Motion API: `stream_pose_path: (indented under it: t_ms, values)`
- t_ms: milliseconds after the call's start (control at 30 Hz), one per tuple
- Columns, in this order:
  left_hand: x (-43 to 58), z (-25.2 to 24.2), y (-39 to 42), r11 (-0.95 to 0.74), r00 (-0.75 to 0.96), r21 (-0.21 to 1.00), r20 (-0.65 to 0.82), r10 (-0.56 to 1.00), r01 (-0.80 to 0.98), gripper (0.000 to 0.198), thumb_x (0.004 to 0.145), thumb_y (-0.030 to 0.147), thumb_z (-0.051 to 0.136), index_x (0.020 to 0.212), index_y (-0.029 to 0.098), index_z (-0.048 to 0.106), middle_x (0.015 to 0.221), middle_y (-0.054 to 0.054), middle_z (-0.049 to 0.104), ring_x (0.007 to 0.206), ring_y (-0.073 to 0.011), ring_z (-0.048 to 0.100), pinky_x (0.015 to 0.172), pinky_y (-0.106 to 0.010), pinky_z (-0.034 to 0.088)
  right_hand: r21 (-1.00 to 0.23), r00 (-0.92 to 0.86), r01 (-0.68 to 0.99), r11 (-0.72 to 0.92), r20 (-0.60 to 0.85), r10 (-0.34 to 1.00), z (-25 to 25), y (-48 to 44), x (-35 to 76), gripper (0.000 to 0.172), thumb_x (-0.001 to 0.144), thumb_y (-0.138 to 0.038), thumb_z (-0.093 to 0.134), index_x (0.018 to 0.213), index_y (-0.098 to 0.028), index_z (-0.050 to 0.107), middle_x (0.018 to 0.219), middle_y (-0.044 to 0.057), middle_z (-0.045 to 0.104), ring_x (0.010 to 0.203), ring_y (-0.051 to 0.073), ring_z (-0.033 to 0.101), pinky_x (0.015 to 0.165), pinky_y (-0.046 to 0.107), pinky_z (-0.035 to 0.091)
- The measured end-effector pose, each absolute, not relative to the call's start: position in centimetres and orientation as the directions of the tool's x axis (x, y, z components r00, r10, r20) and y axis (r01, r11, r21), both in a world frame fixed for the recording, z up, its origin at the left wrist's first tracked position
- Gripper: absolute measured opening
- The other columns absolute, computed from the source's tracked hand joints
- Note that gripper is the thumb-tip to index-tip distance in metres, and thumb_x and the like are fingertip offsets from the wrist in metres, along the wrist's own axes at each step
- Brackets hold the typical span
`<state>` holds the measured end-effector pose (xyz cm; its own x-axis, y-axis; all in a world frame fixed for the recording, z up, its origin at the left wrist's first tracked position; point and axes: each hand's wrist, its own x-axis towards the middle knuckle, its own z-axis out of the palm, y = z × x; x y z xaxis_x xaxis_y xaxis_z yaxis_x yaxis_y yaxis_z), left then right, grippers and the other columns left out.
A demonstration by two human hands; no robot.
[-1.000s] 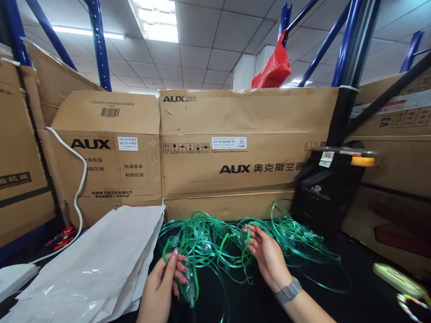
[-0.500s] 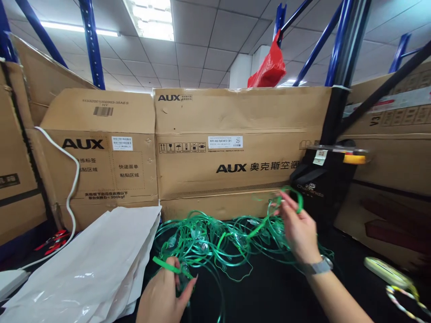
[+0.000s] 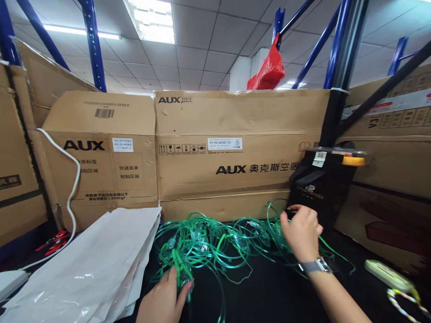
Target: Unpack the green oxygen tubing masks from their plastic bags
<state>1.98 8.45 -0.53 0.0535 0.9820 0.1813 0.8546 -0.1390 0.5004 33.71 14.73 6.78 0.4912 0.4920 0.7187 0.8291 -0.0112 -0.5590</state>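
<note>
A tangle of clear green plastic tubing (image 3: pixel 208 242), with green straps and clear fittings, lies on the black surface. At its near left end, my left hand (image 3: pixel 161 296) is closed round a clear green plastic piece (image 3: pixel 183 271) with a looped green strap on it. The fingers hide part of that piece. My right hand (image 3: pixel 301 233) hovers over the tangle's right end, thumb and curled fingers apart, with nothing visible between them. A thin green strand (image 3: pixel 336 255) trails out to the right of the wrist.
White plastic bags (image 3: pixel 90 255) lie stacked at left. Behind the tubing stand cardboard boxes (image 3: pixel 188 175). A black bag (image 3: pixel 310 193) leans by the rack post at right. A pale green object (image 3: pixel 387 273) with a beaded loop lies near the right edge.
My right hand has let go of the green strap it held and turned over, slightly lower. The strap by my left hand now stands looped above the fingers.
</note>
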Motion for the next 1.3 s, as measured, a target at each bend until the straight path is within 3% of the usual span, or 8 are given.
stream_pose_path:
  t_ms: [167, 333, 433, 533, 633, 900, 1133, 1300]
  values:
    - [2.4, -0.4, 8.8, -0.326, 0.121, 0.751, 0.317, 0.941, 0.574, 0.018, 0.079, 0.036, 0.045, 0.082, 0.020, 0.054, 0.081, -0.005, 0.061, 0.074, -0.0201, 0.059, 0.067, -0.028, 0.043, -0.749, 0.086, 0.453, 0.484, 0.577, 0.812, 5.8, 12.7, 26.6, 0.025, 0.081, -0.038, 0.047, 0.099, -0.021, 0.046, 0.087, 0.007, 0.053, 0.078, 0.020, 0.052, 0.072, 0.033, 0.043]
    - [2.7, -0.5, 8.9, -0.320, 0.148, 0.924, 0.294, 0.944, 0.209, 0.019, 0.074, 0.038, 0.056, 0.081, 0.021, 0.051, 0.079, 0.000, 0.059, 0.076, -0.0178, 0.057, 0.070, -0.026, 0.044, -0.927, -0.430, 0.132, 0.350, 0.264, 0.863, 2.9, 10.1, 21.3, 0.033, 0.085, -0.049, 0.042, 0.103, -0.021, 0.048, 0.090, 0.003, 0.055, 0.081, 0.016, 0.055, 0.076, 0.031, 0.042]
    - [2.9, -1.3, 9.1, -0.281, 0.079, 0.958, 0.276, 0.958, 0.055, 0.030, 0.071, 0.043, 0.060, 0.088, 0.020, 0.051, 0.085, -0.002, 0.061, 0.082, -0.0195, 0.058, 0.073, -0.028, 0.045, -0.972, -0.481, -0.037, 0.232, 0.221, 0.848, 1.7, 10.0, 20.3, 0.036, 0.081, -0.054, 0.046, 0.095, -0.021, 0.046, 0.074, -0.002, 0.054, 0.064, 0.013, 0.056, 0.062, 0.027, 0.042]
    - [3.4, -1.8, 9.2, -0.201, 0.129, 0.979, 0.205, 0.970, -0.044, 0.039, 0.065, 0.048, 0.065, 0.087, 0.019, 0.050, 0.078, -0.002, 0.063, 0.071, -0.0182, 0.059, 0.055, -0.025, 0.045, -0.976, -0.450, -0.121, 0.182, 0.217, 0.866, 1.0, 10.4, 20.1, 0.036, 0.076, -0.054, 0.054, 0.084, -0.020, 0.046, 0.069, -0.003, 0.053, 0.059, 0.011, 0.054, 0.059, 0.025, 0.042]
    - [3.7, -1.3, 9.1, -0.038, 0.232, 0.986, 0.076, 0.970, -0.163, 0.042, 0.063, 0.052, 0.066, 0.082, 0.018, 0.050, 0.070, -0.002, 0.064, 0.058, -0.0154, 0.059, 0.041, -0.021, 0.041, -0.978, -0.444, -0.130, 0.164, 0.205, 0.872, 0.9, 10.6, 20.1, 0.037, 0.073, -0.055, 0.057, 0.080, -0.020, 0.047, 0.068, -0.004, 0.053, 0.056, 0.010, 0.053, 0.057, 0.025, 0.043]
    - [3.2, -0.5, 9.2, 0.366, 0.429, 0.790, -0.145, 0.892, -0.492, 0.054, 0.060, 0.054, 0.068, 0.096, 0.019, 0.048, 0.060, 0.000, 0.067, 0.044, -0.0163, 0.062, 0.041, -0.025, 0.046, -0.978, -0.420, -0.095, 0.188, 0.211, 0.883, 1.1, 10.5, 20.0, 0.042, 0.077, -0.060, 0.048, 0.075, -0.018, 0.050, 0.060, -0.002, 0.057, 0.047, 0.010, 0.051, 0.050, 0.024, 0.041]
    - [3.5, 0.3, 8.5, 0.295, 0.400, 0.826, -0.092, 0.912, -0.481, 0.038, 0.058, 0.042, 0.075, 0.081, 0.018, 0.058, 0.071, -0.001, 0.067, 0.061, -0.0156, 0.063, 0.050, -0.025, 0.049, -0.969, -0.398, 0.063, 0.240, 0.196, 0.896, 1.1, 10.4, 20.5, 0.041, 0.081, -0.060, 0.042, 0.070, -0.020, 0.045, 0.055, -0.004, 0.048, 0.044, 0.009, 0.044, 0.044, 0.021, 0.035]
    - [3.7, 0.6, 8.1, 0.201, 0.317, 0.888, -0.067, 0.946, -0.414, 0.036, 0.054, 0.043, 0.077, 0.077, 0.018, 0.063, 0.077, 0.000, 0.061, 0.066, -0.0126, 0.055, 0.063, -0.033, 0.052, -0.787, -0.408, 0.373, 0.491, 0.336, 0.849, 2.6, 10.0, 21.6, 0.035, 0.087, -0.047, 0.040, 0.068, -0.020, 0.047, 0.057, -0.005, 0.042, 0.054, 0.010, 0.038, 0.052, 0.021, 0.031]
